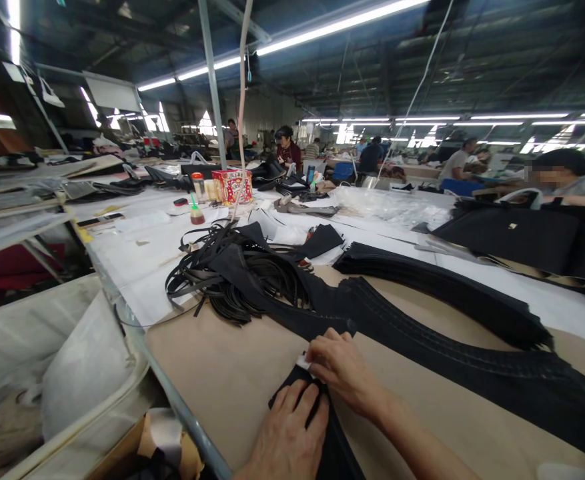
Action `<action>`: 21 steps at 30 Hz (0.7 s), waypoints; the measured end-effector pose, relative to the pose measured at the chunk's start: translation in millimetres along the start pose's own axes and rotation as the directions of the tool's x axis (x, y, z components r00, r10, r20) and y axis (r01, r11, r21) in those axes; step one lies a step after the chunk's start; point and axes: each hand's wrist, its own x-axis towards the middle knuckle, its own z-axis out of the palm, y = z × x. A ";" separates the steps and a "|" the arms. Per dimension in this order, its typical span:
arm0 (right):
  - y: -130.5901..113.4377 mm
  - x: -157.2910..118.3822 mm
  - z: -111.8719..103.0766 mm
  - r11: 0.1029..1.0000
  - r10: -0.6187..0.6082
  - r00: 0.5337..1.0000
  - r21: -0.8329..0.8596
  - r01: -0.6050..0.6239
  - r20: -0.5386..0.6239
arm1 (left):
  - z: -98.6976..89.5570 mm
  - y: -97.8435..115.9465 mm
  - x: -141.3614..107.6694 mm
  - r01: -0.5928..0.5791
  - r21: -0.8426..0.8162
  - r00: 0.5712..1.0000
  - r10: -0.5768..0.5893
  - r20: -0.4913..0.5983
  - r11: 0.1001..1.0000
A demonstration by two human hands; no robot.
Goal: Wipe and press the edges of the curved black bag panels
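My left hand (pixel 289 433) lies flat with fingers spread on a black fabric-like strip (pixel 339 447), pressing it to the tan board (pixel 207 373). At the strip's far end my right hand (pixel 342 367) is closed, its fingertips pinching a small white piece (pixel 303 362). What the white piece is made of I cannot make out. Just beyond the right hand runs a long row of overlapped black pieces (pixel 412 333). A curved stack of black pieces (pixel 437 287) lies behind that row. To the left of it sits a tangled heap of thin black straps (pixel 232 287).
A small bottle with a green nozzle (pixel 197 212), a red patterned box (pixel 232 187) and clear plastic sheeting (pixel 392 207) stand farther back. Left of the table's metal edge (pixel 182 407) is a large white bin (pixel 122 380). Black material (pixel 517 233) lies at right. Several people work beyond.
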 end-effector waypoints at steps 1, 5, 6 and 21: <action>0.1 -1.7 0.7 1.000 -0.017 1.000 0.009 0.017 0.017 | -1.4 0.2 0.1 -0.008 -0.006 0.999 0.009 0.038 1.000; 1.3 -1.9 1.5 1.000 -0.014 1.000 -0.015 0.014 0.008 | -7.6 1.4 -0.5 -0.008 0.005 0.988 0.007 0.152 1.000; 1.8 -1.0 0.9 1.000 -0.001 1.000 -0.024 0.000 -0.007 | -8.7 1.6 -0.7 -0.001 0.008 0.986 0.000 0.166 1.000; -8.0 -14.2 -12.8 0.957 0.221 0.955 0.233 -0.173 -0.196 | -13.3 6.2 0.2 0.025 -0.059 0.959 -0.007 0.283 0.998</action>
